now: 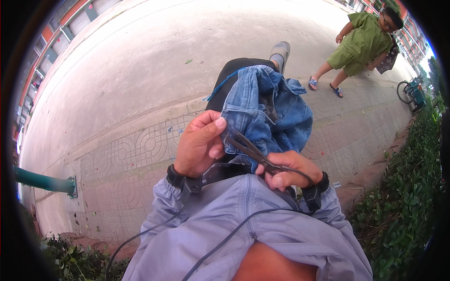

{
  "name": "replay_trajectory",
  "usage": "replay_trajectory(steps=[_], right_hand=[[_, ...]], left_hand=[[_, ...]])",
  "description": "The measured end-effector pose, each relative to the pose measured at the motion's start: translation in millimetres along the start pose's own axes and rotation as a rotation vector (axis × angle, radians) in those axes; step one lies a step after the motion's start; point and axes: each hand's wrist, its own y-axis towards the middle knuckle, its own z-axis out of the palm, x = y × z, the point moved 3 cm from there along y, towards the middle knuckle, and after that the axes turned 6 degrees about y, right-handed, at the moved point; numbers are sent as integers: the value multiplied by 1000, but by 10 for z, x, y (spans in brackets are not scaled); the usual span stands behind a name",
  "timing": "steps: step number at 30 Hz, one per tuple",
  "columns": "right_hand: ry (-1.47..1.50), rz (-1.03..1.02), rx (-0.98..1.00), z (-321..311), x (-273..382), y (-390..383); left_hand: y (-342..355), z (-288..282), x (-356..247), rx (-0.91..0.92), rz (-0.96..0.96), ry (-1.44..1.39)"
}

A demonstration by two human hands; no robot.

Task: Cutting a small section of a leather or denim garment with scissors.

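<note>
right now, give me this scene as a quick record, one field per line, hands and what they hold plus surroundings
left grip: pinches the left edge of the denim garment
right grip: holds the scissors
scissor blades: parted, beside the denim
garment position: bunched over a dark trouser leg
left side: green post
right side: hedge
upper right: person in green

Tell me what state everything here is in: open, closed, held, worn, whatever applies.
Left hand: closed, pinching the garment's edge.
Right hand: closed around the scissors' handles.
Scissors: held, blades slightly parted.
Denim garment: crumpled and bunched.
Grey jacket: worn, zipped partway, open near the neck.
Left wristband: fastened.
Shoe: worn.
Cycle: upright beside the hedge.
</note>
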Motion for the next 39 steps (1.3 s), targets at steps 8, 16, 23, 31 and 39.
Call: replay_trajectory(steps=[8,16,23,31,39], right_hand=[[169,-57,-50,-9,90,-57],[81,0,-38,-15,23,-86],[122,-38,-119,-54,2,-29],[136,-33,-121,-81,-87,23],[111,1,-151,-86,-85,37]], left_hand=[[-11,-47,34,1,-4,20],[-4,-24,1,-32,201,98],[-55,-85,58,-60,385,410],[-47,-154,83,-49,517,852],[-92,-276,61,-100,447,899]])
